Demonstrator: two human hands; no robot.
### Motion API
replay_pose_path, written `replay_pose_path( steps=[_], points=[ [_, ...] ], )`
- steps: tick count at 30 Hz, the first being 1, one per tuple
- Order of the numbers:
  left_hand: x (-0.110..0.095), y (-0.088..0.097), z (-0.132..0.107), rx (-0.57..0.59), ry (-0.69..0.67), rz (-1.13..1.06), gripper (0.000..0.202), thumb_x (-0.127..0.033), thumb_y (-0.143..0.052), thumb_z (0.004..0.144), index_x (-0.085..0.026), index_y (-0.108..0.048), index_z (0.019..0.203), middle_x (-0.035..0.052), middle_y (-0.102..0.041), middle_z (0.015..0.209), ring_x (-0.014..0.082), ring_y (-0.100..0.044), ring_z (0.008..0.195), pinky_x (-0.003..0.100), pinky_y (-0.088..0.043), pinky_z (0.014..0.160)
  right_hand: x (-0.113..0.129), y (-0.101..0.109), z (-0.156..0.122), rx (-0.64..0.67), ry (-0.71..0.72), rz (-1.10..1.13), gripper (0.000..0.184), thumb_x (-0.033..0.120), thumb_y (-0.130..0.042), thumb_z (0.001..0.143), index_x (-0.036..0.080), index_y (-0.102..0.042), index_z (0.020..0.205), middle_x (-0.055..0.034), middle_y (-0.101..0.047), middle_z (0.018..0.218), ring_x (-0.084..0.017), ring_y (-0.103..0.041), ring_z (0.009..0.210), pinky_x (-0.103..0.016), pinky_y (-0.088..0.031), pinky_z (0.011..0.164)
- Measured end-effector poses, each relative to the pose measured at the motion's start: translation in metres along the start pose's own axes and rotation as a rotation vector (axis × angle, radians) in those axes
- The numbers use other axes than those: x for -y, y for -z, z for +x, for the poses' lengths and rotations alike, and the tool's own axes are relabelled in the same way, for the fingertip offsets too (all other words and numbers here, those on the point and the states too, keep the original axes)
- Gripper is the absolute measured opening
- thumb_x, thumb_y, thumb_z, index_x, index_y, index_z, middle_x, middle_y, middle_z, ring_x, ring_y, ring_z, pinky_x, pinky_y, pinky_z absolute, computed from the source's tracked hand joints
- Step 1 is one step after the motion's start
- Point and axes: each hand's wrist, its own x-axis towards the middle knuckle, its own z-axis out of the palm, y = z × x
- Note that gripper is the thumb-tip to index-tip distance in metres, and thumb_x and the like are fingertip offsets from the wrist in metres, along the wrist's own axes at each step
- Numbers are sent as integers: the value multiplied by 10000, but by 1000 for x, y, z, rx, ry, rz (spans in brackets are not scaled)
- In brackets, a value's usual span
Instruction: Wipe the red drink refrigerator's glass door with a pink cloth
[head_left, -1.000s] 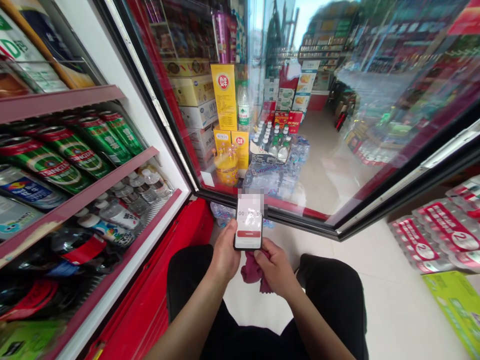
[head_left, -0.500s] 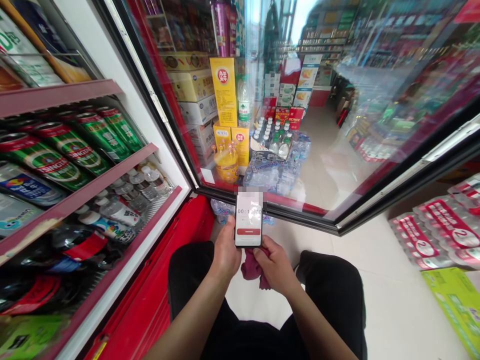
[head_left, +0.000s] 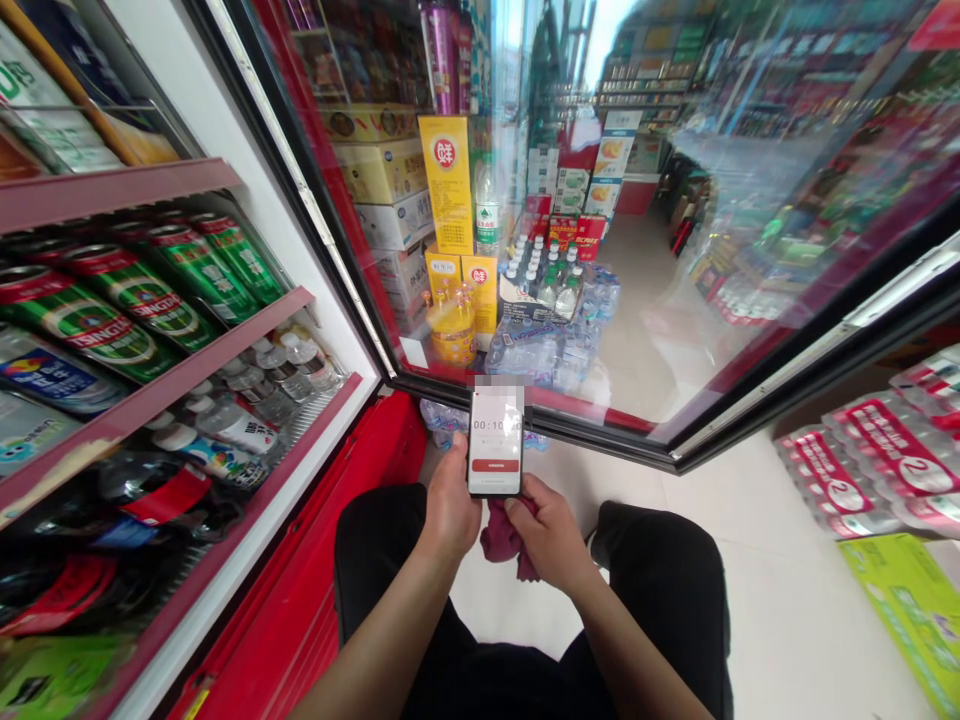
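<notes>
My left hand (head_left: 450,505) holds a phone (head_left: 496,443) upright in front of me; its screen shows a timer and a red button. My right hand (head_left: 551,535) is closed around a dark red cloth (head_left: 499,535), and its thumb touches the phone's lower right edge. Both hands are above my knees in black trousers. An open drinks fridge stands to my left, with green beer cans (head_left: 150,295) on one shelf and plastic bottles (head_left: 247,410) on the shelf below.
The fridge's glass door (head_left: 600,250) stands open ahead, framed in black and red. Through it I see stacked cartons, yellow boxes and bottled water. Packs of bottles (head_left: 862,465) and a green box (head_left: 911,610) lie on the floor to the right.
The hands and the phone have stayed almost in place. The view has shifted very slightly and the timer digits on the screen have changed.
</notes>
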Motion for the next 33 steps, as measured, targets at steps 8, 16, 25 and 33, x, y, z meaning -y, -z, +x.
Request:
replay_pose_path(
  steps=[8, 16, 25, 33],
  points=[
    [-3, 2, -1, 43, 3, 30, 432, -556, -816, 831, -184, -754, 1041, 70, -831, 1040, 307, -770, 1163, 389, -604, 996, 2, -1, -2, -10, -47, 8, 240, 373, -583, 982, 218, -738, 1078, -6, -733, 837, -178, -689, 728, -305, -605, 677],
    [-10, 1, -10, 192, 26, 119, 498, -239, -866, 633, -164, -767, 1115, 87, -839, 1013, 293, -796, 919, 375, -589, 812, 3, -1, -4, -18, -50, 36, 275, 388, -589, 969, 219, -743, 1124, 5, -729, 797, -165, -666, 611, -282, -583, 542],
    [-7, 4, -9, 236, 12, 174, 454, -168, -805, 628, -193, -776, 1081, 37, -822, 924, 223, -760, 814, 310, -543, 742, 0, 1, -5, -34, -31, 2, 241, 366, -573, 985, 220, -738, 1085, 0, -734, 819, -178, -695, 720, -307, -624, 678],
    [-10, 8, -6, 261, 43, 184, 421, -160, -802, 607, -181, -800, 1027, 44, -822, 901, 212, -746, 796, 318, -559, 771, -3, 2, -4, -17, -36, 3, 268, 393, -576, 999, 220, -740, 1124, -14, -753, 828, -177, -684, 640, -282, -580, 545]
  ],
)
